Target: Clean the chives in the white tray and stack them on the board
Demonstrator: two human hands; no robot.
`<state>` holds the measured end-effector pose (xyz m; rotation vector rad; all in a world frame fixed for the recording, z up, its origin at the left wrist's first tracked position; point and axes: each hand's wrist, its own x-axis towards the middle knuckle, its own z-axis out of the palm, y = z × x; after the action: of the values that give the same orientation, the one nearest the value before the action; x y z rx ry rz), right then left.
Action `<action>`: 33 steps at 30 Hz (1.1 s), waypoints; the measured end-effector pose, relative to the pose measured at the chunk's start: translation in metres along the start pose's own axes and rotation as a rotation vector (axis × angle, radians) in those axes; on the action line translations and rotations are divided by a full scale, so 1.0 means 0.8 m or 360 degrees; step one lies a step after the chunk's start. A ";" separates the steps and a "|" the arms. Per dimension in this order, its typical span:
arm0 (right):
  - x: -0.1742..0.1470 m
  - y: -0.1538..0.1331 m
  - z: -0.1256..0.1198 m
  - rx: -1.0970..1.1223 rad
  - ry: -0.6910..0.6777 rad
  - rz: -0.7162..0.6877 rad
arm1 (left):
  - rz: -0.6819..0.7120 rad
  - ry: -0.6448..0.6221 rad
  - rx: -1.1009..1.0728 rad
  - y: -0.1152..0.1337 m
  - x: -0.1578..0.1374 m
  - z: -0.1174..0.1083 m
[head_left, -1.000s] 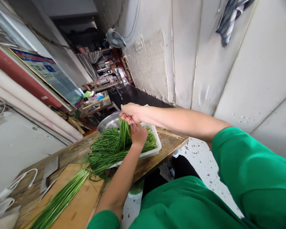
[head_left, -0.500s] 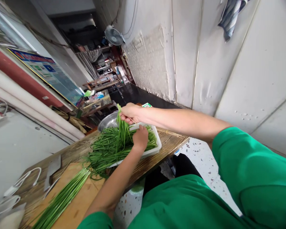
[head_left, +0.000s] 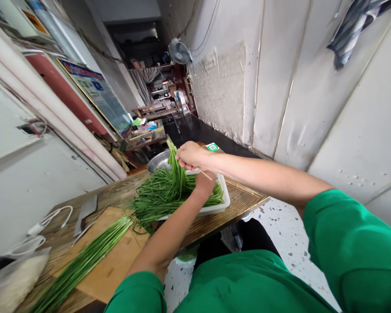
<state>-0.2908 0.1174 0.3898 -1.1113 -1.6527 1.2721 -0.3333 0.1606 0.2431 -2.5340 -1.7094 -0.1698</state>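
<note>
My right hand (head_left: 190,155) is closed round the pale stem ends of a bunch of garlic chives (head_left: 178,171), whose leaves hang down. A thin wooden skewer (head_left: 206,175) sticks out below the same hand. Just beneath it, my left hand (head_left: 204,182) is over the loose garlic chives (head_left: 163,196) in a white tray (head_left: 227,196); its fingers are largely hidden. The leaves of the pile spill over the tray's left side.
Long garlic chives (head_left: 84,265) lie across a wooden cutting board (head_left: 109,274). A cleaver (head_left: 86,211) rests beyond it. Behind the tray stands a metal bowl (head_left: 154,161). Several skewers (head_left: 244,187) lie to its right, near the table edge.
The view has shifted left, so everything appears further right. My right hand still holds the bunch and the skewer. My left hand has come closer under my right wrist, and its fingers show less.
</note>
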 end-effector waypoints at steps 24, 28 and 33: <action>-0.044 0.080 -0.024 -0.1055 0.0200 -0.0685 | 0.0342 0.0059 -0.1981 -0.148 -0.029 -0.134; -0.034 0.071 -0.026 -0.0250 -0.0093 -0.0485 | 0.0385 -0.0188 -0.2288 -0.153 -0.018 -0.141; -0.001 0.076 -0.036 -0.0285 -0.0102 -0.0429 | 0.0395 -0.0220 -0.2458 -0.174 -0.011 -0.156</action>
<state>-0.2523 0.1331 0.3365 -0.9195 -1.9215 1.0121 -0.4716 0.1886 0.3664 -3.6236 -1.4210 -1.9812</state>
